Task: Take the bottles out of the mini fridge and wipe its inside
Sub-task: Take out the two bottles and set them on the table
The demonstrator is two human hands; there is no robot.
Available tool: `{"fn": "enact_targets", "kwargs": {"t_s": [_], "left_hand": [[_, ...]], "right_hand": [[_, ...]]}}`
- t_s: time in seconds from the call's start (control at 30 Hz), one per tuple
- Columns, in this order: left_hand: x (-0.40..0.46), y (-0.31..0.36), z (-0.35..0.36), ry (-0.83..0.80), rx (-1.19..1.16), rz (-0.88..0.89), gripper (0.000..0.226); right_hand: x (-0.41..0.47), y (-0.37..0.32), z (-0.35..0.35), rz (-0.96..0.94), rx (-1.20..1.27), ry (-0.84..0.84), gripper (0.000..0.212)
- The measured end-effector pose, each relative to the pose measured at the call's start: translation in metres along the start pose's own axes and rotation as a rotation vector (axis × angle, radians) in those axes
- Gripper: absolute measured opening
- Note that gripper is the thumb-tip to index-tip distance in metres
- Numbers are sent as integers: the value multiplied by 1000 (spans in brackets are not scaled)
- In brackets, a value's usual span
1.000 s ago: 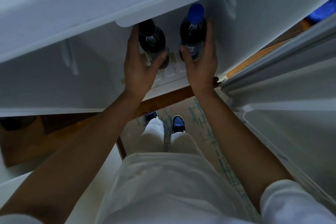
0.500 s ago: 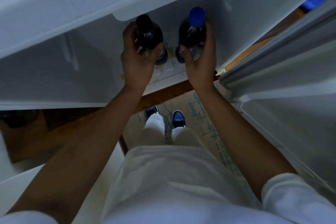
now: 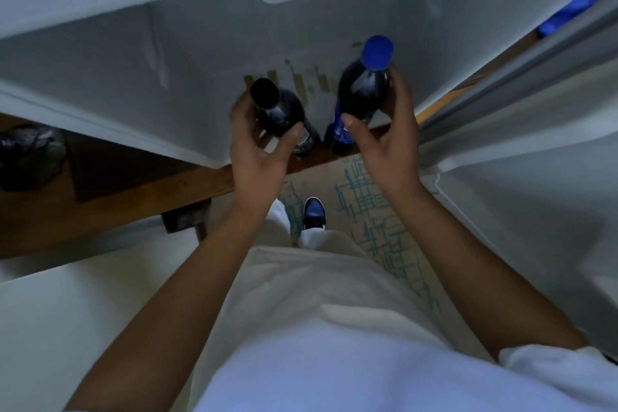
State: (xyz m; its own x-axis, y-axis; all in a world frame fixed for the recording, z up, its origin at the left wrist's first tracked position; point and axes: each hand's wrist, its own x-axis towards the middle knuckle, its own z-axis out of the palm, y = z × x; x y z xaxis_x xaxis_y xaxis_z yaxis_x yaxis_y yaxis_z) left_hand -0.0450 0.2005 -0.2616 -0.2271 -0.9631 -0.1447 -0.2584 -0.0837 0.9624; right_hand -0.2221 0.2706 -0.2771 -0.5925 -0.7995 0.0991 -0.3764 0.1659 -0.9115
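Observation:
My left hand (image 3: 255, 149) grips a dark bottle with a black cap (image 3: 277, 112) round its body. My right hand (image 3: 388, 140) grips a dark bottle with a blue cap (image 3: 363, 90) and a blue label. Both bottles are upright and lifted in front of the mini fridge's open mouth, above its front edge. The white mini fridge (image 3: 187, 77) stands open, and its floor (image 3: 301, 77) shows yellowish stain streaks where the bottles stood.
The open fridge door (image 3: 518, 160) stands at the right. The fridge sits on a brown wooden surface (image 3: 117, 191) with a dark bag (image 3: 30, 154) at the left. Below are my white clothes, a blue shoe (image 3: 314, 211) and a patterned floor mat (image 3: 374, 211).
Both hands have pulled the two bottles out of the fridge toward me, baring the stained fridge floor. The view has tilted lower.

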Motion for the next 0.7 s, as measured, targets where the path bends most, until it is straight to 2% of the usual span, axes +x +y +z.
{"fn": "enact_targets", "kwargs": {"t_s": [0.33,0.57,0.7], "left_hand": [[-62,-16,-90,3,-89,-154,69],[-85,-20,-169,37,-116,-215,66],[-93,-29,-214,70,-140,-242,66]], "right_hand": [[-35,-21,19,-19,16,-394,75],[-59,-47,63,-92,-49,-827,75],[-70,-66,98,-88,12,-924,76]]}}
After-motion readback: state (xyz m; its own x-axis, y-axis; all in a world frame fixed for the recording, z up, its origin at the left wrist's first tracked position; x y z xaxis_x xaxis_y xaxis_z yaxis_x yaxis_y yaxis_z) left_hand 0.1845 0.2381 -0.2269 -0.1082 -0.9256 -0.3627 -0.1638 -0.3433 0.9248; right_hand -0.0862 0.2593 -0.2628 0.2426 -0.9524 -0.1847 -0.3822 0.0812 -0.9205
